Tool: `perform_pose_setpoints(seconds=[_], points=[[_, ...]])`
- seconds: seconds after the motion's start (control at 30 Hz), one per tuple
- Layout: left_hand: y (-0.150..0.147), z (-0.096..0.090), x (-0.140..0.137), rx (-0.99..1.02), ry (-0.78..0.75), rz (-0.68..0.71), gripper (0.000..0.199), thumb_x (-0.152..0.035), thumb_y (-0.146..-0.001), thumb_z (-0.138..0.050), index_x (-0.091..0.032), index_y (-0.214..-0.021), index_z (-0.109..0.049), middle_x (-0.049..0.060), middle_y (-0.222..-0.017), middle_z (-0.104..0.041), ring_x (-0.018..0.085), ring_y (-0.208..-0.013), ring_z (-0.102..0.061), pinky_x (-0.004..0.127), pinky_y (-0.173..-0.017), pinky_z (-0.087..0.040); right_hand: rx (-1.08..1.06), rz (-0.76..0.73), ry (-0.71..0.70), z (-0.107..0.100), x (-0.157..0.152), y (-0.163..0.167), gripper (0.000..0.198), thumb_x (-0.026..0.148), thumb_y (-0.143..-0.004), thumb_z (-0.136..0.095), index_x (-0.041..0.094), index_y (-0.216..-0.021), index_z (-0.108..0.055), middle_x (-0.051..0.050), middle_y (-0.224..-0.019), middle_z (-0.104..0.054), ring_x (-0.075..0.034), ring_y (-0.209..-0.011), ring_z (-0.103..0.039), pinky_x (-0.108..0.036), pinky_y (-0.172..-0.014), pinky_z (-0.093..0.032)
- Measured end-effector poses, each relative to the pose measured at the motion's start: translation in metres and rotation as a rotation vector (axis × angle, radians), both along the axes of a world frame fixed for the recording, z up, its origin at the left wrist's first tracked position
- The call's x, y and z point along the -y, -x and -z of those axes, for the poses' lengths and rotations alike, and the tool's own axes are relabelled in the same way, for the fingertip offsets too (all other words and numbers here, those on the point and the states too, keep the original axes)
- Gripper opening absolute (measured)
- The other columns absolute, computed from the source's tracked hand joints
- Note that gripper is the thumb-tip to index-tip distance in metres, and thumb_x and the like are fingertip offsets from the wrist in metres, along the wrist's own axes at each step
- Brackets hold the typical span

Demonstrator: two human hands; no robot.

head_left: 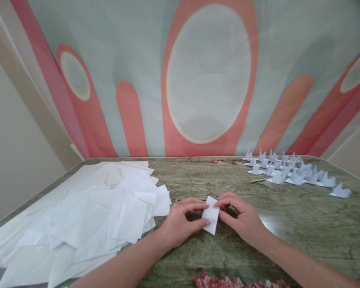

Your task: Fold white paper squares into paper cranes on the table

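Observation:
A small folded piece of white paper (211,216) is held between my two hands, just above the front middle of the table. My left hand (184,218) pinches its left side, with fingertips on the upper edge and the thumb on its face. On the other side, my right hand (238,214) grips the upper right edge between thumb and fingers. Some of the right fingertips are hidden behind the paper. To the left of my left hand lies a heap of loose white paper sheets (87,216).
Several folded white paper birds (297,176) stand in rows at the back right of the wood-grain table (192,176). Pink flower prints (219,280) mark the table near its front edge. A coral and grey patterned backdrop (153,80) hangs behind the table.

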State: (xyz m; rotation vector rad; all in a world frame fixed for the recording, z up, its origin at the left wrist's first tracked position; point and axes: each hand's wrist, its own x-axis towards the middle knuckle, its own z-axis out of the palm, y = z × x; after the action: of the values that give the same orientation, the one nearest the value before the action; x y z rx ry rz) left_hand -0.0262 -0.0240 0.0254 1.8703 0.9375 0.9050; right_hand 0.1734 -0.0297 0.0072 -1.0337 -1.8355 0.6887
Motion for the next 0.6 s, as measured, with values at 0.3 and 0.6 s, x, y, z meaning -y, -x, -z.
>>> perform_pose_setpoints(seconds=[0.3,0.6], points=[[0.0006,0.0048,0.0003,-0.048,-0.122,-0.056,0.022,-0.023,-0.069,-0.069,-0.019,-0.091,-0.066,0.005,-0.092,-0.066,0.017,-0.086,-0.06,0.028,-0.081,-0.045,0.043,-0.08,-0.014,0.0006,0.0015,-0.0008,0.016,0.016,-0.078,-0.056,0.022,-0.09,-0.065,-0.004,-0.087,-0.056,-0.016,-0.081,-0.056,-0.028,-0.073,-0.045],[0.0002,0.0043,0.0013,-0.067,-0.111,-0.064,0.027,-0.02,-0.069,-0.068,-0.019,-0.095,-0.065,0.005,-0.091,-0.065,0.015,-0.077,-0.058,0.024,-0.068,-0.047,0.067,-0.125,-0.06,-0.0014,0.0031,-0.0004,0.025,0.012,-0.08,-0.052,0.024,-0.097,-0.065,-0.004,-0.088,-0.055,-0.015,-0.081,-0.055,-0.026,-0.071,-0.046]])
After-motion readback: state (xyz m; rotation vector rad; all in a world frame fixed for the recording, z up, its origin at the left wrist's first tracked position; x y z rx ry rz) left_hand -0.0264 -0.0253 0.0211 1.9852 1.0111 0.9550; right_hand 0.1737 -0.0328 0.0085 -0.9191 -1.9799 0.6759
